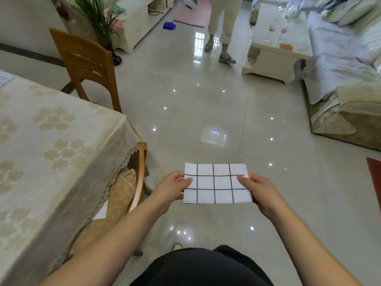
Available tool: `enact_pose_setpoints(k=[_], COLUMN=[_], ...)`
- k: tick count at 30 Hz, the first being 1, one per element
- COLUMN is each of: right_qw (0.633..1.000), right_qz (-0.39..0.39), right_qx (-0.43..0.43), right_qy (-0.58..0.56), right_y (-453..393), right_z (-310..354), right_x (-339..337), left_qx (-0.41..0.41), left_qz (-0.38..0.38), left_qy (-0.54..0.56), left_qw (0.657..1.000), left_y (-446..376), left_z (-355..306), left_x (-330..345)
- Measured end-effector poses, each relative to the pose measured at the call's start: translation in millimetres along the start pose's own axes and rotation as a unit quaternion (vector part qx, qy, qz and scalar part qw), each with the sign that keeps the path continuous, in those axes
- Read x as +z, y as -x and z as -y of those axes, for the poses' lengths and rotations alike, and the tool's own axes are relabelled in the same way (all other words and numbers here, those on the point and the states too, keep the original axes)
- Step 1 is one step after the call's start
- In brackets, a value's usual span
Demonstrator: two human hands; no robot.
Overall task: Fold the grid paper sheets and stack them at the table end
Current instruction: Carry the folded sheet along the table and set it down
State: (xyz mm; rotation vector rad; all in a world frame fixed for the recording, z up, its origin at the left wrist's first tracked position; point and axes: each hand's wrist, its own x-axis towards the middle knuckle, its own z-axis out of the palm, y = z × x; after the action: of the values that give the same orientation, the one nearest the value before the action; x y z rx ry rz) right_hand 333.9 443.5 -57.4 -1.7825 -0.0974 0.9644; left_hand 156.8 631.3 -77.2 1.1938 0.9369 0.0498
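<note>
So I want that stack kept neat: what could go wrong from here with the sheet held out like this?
The folded grid paper is held over the floor, clear of the table, pinched only at its short edges by the left hand and right hand. It could slip or spring open. A chair stands at the table's near corner and may be bumped on the way.
</note>
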Motion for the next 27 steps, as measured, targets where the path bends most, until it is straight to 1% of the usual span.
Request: enact_pose_setpoints(k=[4, 8, 11, 15, 19, 24, 27], right_qw=[1.000, 0.999, 0.998, 0.997, 0.993, 0.989, 0.986], right_qz=[0.019, 0.040, 0.055, 0.080, 0.117, 0.144, 0.167], right_qx=[0.001, 0.003, 0.001, 0.008, 0.000, 0.014, 0.021], right_qy=[0.012, 0.010, 0.016, 0.015, 0.035, 0.016, 0.023], right_y=[-41.3, -93.6, -143.8, -202.3, -250.7, -294.7, -319.1], right_z=[22.3, 47.4, 68.6, 103.1, 137.3, 166.4, 181.9], right_x=[4.8, -3.4, -10.1, -25.2, -34.9, -21.8, -7.1], left_qx=[-0.003, -0.013, -0.014, -0.038, -0.032, -0.044, -0.049], left_qz=[-0.041, -0.045, -0.064, -0.091, -0.107, -0.129, -0.147], left_qy=[-0.007, -0.001, 0.016, 0.024, 0.041, 0.078, 0.087], left_qw=[0.999, 0.999, 0.998, 0.995, 0.993, 0.988, 0.984], left_y=[-36.4, -77.2, -117.4, -161.3, -196.2, -227.9, -247.4], left_z=[-23.4, -50.4, -72.9, -107.5, -143.0, -167.7, -179.1], left_x=[2.7, 9.3, 14.8, 24.5, 29.1, 21.5, 8.6])
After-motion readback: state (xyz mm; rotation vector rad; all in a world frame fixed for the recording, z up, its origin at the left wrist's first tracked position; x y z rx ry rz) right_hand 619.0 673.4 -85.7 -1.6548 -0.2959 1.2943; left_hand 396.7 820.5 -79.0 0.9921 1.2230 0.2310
